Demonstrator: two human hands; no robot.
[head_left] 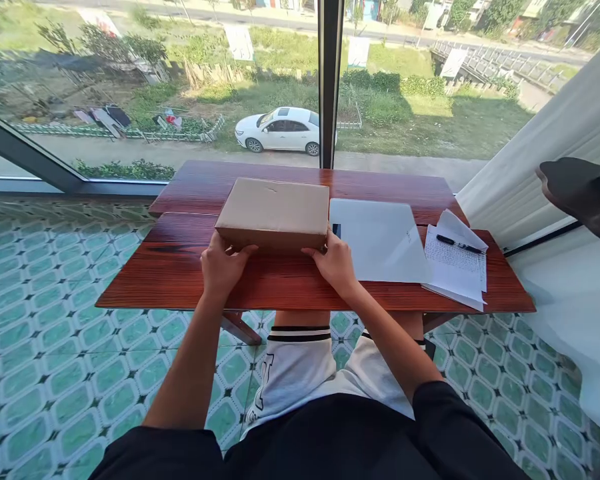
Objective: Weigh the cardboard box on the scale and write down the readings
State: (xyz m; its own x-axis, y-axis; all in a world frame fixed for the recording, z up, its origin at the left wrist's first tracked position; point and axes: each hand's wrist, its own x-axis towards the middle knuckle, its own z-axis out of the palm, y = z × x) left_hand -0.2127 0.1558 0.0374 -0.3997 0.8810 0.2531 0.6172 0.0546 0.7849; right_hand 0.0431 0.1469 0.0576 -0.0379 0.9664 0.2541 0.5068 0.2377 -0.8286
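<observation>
A closed brown cardboard box (277,207) is between my two hands over the dark red wooden table (145,273). My left hand (223,267) grips its near left corner, the thumb along the lower front edge. At the near right corner, my right hand (335,260) holds the box the same way, thumb pointing inward. Fingers on the outer sides are partly hidden. Whether the box rests on the tabletop or is slightly raised, I cannot tell. Just right of the box and my right hand lies a flat silver laptop (380,240), lid closed.
Written papers (453,273) lie at the table's right, with a black pen (463,245) on top. A dark curved object (580,190) juts in at the right, before a white curtain (535,147). Large windows with a dark frame post (329,87) stand behind the table.
</observation>
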